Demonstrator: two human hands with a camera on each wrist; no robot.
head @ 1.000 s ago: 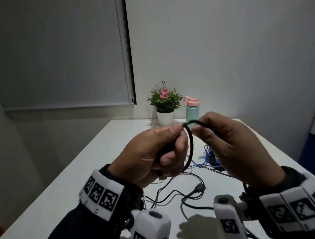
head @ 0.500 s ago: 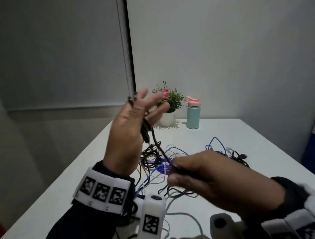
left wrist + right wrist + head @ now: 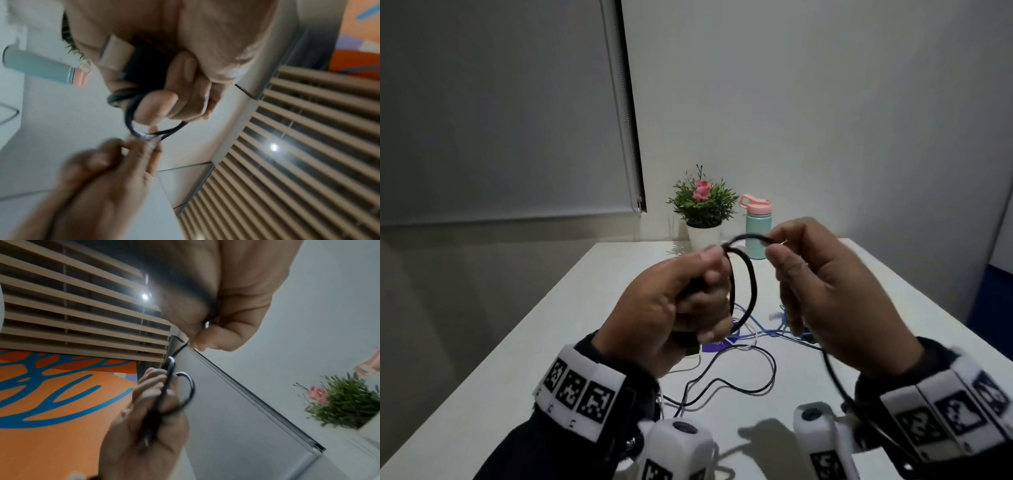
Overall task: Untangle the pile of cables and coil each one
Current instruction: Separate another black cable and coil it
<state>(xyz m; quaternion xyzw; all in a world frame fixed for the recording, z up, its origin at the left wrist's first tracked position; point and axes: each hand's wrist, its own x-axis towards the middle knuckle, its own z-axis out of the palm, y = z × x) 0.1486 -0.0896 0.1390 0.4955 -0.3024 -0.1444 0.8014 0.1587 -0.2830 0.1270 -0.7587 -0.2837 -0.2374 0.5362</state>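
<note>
- A person's left hand (image 3: 674, 308) was raised above the bench (image 3: 493, 394), its fingers curled round the gathered turns of a black cable (image 3: 751, 291), evidently acting as the form on which the coil was being built.
- A silver plug (image 3: 117, 53) lay against the left palm in the left wrist view, seemingly tucked there so the starting end could not slip out of the loops.
- The right hand (image 3: 835, 294), just beside the left, pinched the same black cable between thumb and forefinger at the top of the loop, likely to guide the next turn towards the left hand's grip.
- From the right hand the free length of the cable dropped past the right wrist and out of the head view, probably kept slack so more could be fed into the coil.
- On the bench below and beyond the hands lay the remaining cables (image 3: 739, 380), black, white and blue strands crossing one another, uncoiled; by that showing the task appeared far from finished.
- Whether the trailing length was clear of that pile could not be told.
- At the far edge of the bench stood a potted plant (image 3: 702, 209) and, just beside it, a teal bottle (image 3: 757, 233) with a pink lid, well apart from the work.
</note>
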